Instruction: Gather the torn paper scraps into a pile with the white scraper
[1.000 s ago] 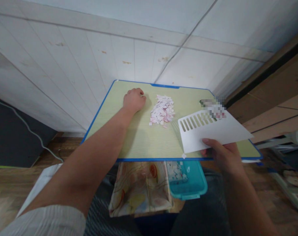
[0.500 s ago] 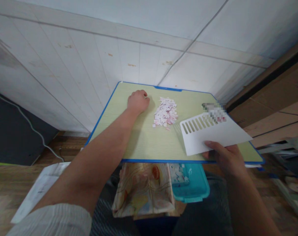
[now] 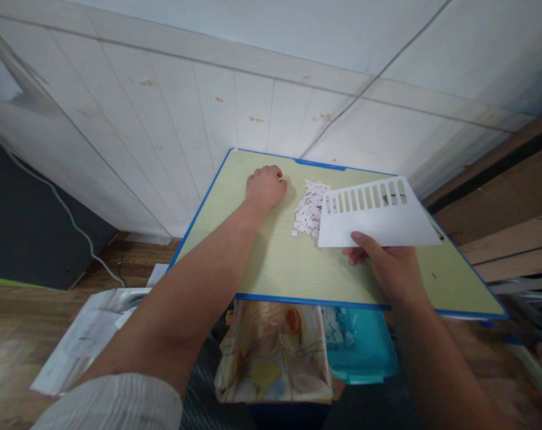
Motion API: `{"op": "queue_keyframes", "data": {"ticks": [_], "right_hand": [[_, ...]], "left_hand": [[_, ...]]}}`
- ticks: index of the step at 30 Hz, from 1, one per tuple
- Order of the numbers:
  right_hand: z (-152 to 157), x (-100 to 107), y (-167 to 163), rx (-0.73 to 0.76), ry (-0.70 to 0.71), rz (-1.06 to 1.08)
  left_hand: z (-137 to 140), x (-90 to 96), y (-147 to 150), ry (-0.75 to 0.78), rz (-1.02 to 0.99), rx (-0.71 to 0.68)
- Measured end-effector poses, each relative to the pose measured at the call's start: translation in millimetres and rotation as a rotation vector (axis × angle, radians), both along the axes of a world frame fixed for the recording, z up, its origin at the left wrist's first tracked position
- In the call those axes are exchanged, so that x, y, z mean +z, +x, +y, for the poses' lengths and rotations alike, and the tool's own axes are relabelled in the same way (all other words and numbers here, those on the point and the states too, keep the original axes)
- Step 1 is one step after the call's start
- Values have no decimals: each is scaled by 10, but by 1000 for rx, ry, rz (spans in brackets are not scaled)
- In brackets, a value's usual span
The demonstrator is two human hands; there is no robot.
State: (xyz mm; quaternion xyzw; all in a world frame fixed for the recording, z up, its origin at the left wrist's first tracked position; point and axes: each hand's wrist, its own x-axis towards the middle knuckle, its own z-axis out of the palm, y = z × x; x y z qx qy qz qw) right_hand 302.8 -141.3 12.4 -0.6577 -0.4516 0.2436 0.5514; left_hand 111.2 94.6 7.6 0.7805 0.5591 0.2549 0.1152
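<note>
My right hand (image 3: pixel 382 263) grips the near edge of a white paper card (image 3: pixel 373 227) with a row of cut-out slots along its far side, thumb on top and fingers beneath. The card is held above the table board (image 3: pixel 262 269) and hides part of a heap of small white and pinkish paper scraps (image 3: pixel 309 209). Just left of the heap, my left hand (image 3: pixel 266 188) rests on the board with its fingers curled in; whatever is inside them, if anything, is hidden. Something dark shows through the right-hand slots.
Below the board's near edge are a patterned cloth-lined container (image 3: pixel 275 358) and a turquoise plastic box (image 3: pixel 365 346) with scraps in it. A white panelled wall (image 3: pixel 235 107) with a cable (image 3: pixel 378 74) stands behind the board. Brown cardboard boxes (image 3: pixel 513 191) are at the right.
My right hand has brought the slotted card leftward and up, so it now covers the right part of the scrap heap. The left hand stays on the board; the whole view has shifted slightly.
</note>
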Motion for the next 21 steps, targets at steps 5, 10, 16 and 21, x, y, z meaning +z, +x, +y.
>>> {"op": "queue_keyframes", "data": {"ticks": [5, 10, 16, 21], "right_hand": [[-1, -8, -39, -49, 13, -16], [1, 28, -109, -9, 21, -31], [134, -9, -101, -32, 52, -122], [158, -3, -177, -83, 62, -152]], "left_hand": [[-13, 4, 1, -4, -14, 3], [-15, 11, 0, -8, -21, -4], [-4, -5, 3, 2, -18, 0], [-11, -10, 4, 5, -27, -10]]}}
